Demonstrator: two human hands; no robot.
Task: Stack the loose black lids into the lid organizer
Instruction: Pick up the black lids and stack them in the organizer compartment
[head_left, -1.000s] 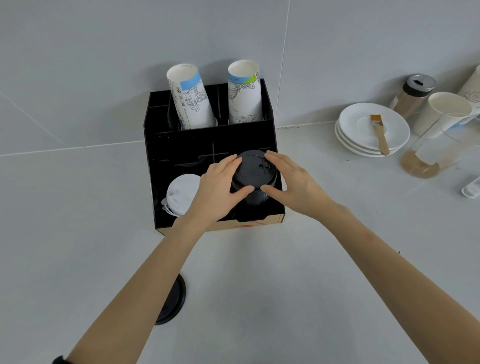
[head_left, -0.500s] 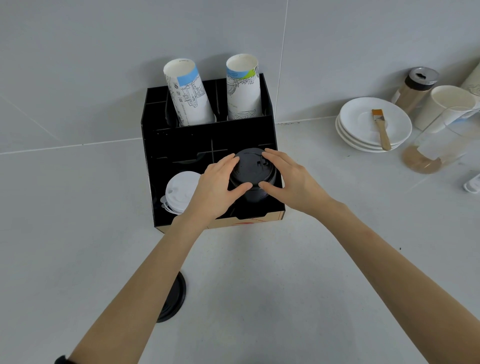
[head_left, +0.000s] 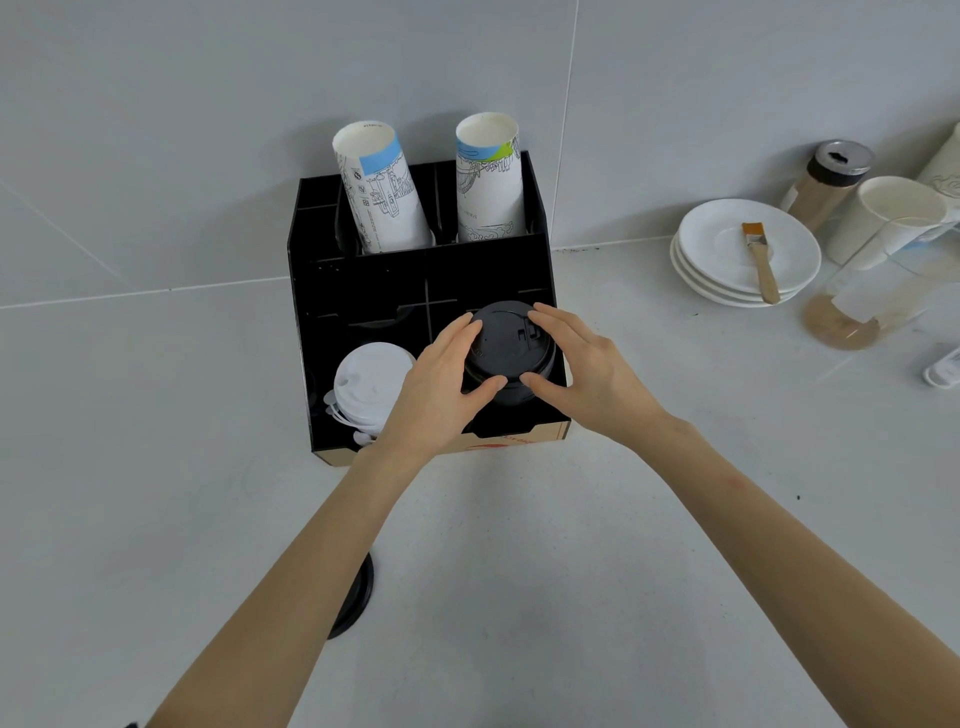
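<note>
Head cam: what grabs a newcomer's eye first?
Both hands, left hand and right hand, cup a stack of black lids in the front right bay of the black organizer. White lids fill the front left bay, two paper cup stacks stand at the back, and one loose black lid lies on the counter, partly under the left forearm.

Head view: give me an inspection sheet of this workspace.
Surface: pale grey counter.
Job's things: stack of black lids in the organizer front right bay; one loose black lid on the counter, partly hidden by the left forearm.
Clutter: white lids, two paper cup stacks, saucers with a brush, shaker jar.
Hands: left hand and right hand grip the stack.
Cables: nothing seen.
Surroundings: grey tiled wall.
</note>
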